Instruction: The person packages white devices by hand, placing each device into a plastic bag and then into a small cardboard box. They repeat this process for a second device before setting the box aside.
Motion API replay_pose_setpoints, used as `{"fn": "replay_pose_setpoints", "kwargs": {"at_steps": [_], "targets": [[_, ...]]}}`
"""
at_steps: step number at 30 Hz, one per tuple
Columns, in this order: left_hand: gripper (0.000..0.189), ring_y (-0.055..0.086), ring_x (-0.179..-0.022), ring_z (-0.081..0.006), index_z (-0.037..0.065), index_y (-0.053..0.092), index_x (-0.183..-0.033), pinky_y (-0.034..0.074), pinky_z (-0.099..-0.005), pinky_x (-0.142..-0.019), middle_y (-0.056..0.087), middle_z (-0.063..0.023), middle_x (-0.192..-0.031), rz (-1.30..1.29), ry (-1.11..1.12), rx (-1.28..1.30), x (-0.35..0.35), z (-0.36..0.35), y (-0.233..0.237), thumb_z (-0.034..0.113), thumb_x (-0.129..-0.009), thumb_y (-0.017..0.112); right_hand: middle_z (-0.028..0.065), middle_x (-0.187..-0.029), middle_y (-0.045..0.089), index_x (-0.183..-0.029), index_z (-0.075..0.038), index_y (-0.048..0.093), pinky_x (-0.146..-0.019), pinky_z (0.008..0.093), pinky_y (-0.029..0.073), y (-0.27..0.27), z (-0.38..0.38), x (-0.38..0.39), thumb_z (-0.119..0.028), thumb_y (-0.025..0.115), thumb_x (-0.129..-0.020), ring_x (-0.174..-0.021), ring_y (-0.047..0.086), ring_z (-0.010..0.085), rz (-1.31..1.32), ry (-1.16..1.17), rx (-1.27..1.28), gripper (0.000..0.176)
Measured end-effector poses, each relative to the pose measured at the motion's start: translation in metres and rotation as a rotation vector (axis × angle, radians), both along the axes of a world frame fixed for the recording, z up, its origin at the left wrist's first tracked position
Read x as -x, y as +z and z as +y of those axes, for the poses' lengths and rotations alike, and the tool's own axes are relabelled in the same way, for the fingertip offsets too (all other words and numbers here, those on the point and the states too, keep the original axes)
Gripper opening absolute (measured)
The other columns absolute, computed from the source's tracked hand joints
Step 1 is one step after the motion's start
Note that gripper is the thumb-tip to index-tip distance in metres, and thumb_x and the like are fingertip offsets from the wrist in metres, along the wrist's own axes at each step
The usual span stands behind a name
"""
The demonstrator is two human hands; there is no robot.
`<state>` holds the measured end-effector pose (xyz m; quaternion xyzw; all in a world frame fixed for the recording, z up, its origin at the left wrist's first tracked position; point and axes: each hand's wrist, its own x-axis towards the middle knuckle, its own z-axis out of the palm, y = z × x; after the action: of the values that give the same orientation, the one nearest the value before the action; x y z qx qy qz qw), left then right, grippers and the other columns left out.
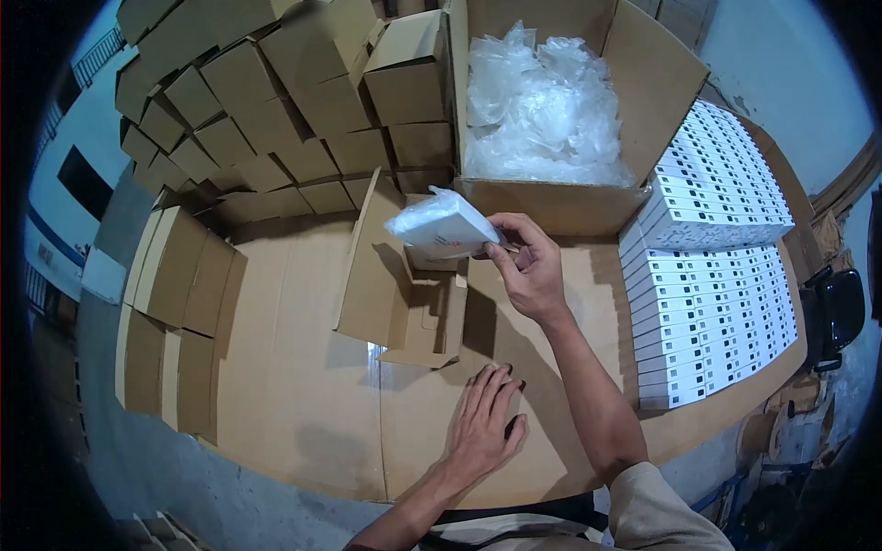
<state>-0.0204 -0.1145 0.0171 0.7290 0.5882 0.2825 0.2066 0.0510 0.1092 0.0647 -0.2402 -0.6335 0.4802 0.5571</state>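
Note:
My right hand (530,266) is closed on a flat white box (457,227) with clear plastic wrapping on its far left end. The white box is held above an open brown cardboard box (377,275), which lies on the table with its flap raised on the left. Part of that cardboard box's inside is hidden behind the white box. My left hand (485,413) rests on the cardboard-covered table (303,367), fingers spread, holding nothing. It is just in front of the open cardboard box, apart from it.
A large carton (551,207) full of clear plastic bags (547,110) stands at the back. Stacked white boxes (707,294) line the right side. Brown cardboard boxes (276,110) are piled at the back left, and several more (179,312) stand along the left edge.

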Motion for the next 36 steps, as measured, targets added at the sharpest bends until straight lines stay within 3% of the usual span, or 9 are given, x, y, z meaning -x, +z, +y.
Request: {"fn": "replay_pose_setpoints", "kwargs": {"at_steps": [4,10,13,22,25,31,36], "targets": [[0.057,0.037,-0.145,-0.0419,0.002,0.052,-0.138,0.031,-0.0548,-0.120,0.044,-0.0201,-0.153,-0.002,0.007,0.006,0.001,0.000,0.002,0.019,-0.088,0.073,0.0113,-0.125,0.061,-0.123,0.006,0.061,-0.093,0.0312,0.062,0.001,0.004,-0.002,0.013,0.062,-0.094,-0.111,0.065,0.0190,-0.142,0.006,-0.056,0.030],[0.057,0.038,-0.144,-0.0419,0.003,0.052,-0.138,0.032,-0.0550,-0.120,0.044,-0.0204,-0.152,-0.011,0.002,0.005,0.001,0.001,0.003,0.018,-0.087,0.073,0.0103,-0.115,0.067,-0.119,-0.002,0.068,-0.084,0.0315,0.063,0.018,0.009,-0.008,0.014,0.068,-0.087,-0.100,0.070,0.0192,-0.351,-0.076,-0.332,0.036],[0.057,0.038,-0.144,-0.0419,0.003,0.052,-0.138,0.032,-0.0548,-0.120,0.044,-0.0203,-0.152,-0.016,-0.002,0.006,0.002,0.001,0.003,0.019,-0.087,0.073,0.0135,-0.114,0.067,-0.115,-0.004,0.069,-0.079,0.0377,0.061,0.018,0.015,-0.007,0.007,0.071,-0.088,-0.099,0.071,0.0289,-0.426,-0.077,-0.474,0.029],[0.055,0.038,-0.144,-0.0416,0.005,0.052,-0.136,0.032,-0.0548,-0.119,0.044,-0.0197,-0.151,-0.021,0.001,0.028,0.002,0.002,0.005,0.019,-0.087,0.073,0.0135,-0.110,0.065,-0.116,-0.012,0.069,-0.079,0.0453,0.059,0.026,0.009,0.008,0.001,0.074,-0.082,-0.098,0.069,0.0343,-0.664,-0.044,-0.561,0.036],[0.055,0.039,-0.144,-0.0422,0.004,0.052,-0.135,0.032,-0.0548,-0.119,0.046,-0.0202,-0.150,-0.029,0.004,0.020,0.003,0.002,0.005,0.019,-0.087,0.073,0.0079,-0.107,0.066,-0.108,-0.014,0.074,-0.072,0.0393,0.058,0.026,0.008,0.012,-0.003,0.075,-0.085,-0.090,0.070,0.0281,-0.754,-0.121,-0.630,0.026],[0.055,0.039,-0.143,-0.0424,0.001,0.052,-0.134,0.033,-0.0545,-0.118,0.046,-0.0207,-0.150,-0.042,-0.001,0.006,0.003,0.003,0.003,0.017,-0.086,0.074,0.0050,-0.103,0.066,-0.100,-0.015,0.068,-0.070,0.0416,0.056,0.016,0.008,0.017,-0.014,0.075,-0.088,-0.093,0.069,0.0269,-0.941,-0.180,-0.643,0.015],[0.054,0.040,-0.143,-0.0419,0.002,0.053,-0.134,0.034,-0.0539,-0.117,0.046,-0.0203,-0.150,-0.046,0.000,0.026,0.002,0.005,0.009,0.016,-0.086,0.073,0.0048,-0.101,0.065,-0.096,-0.013,0.070,-0.069,0.0410,0.055,0.016,0.005,0.023,-0.014,0.075,-0.087,-0.095,0.067,0.0241,-0.986,-0.218,-0.620,0.010]]}}
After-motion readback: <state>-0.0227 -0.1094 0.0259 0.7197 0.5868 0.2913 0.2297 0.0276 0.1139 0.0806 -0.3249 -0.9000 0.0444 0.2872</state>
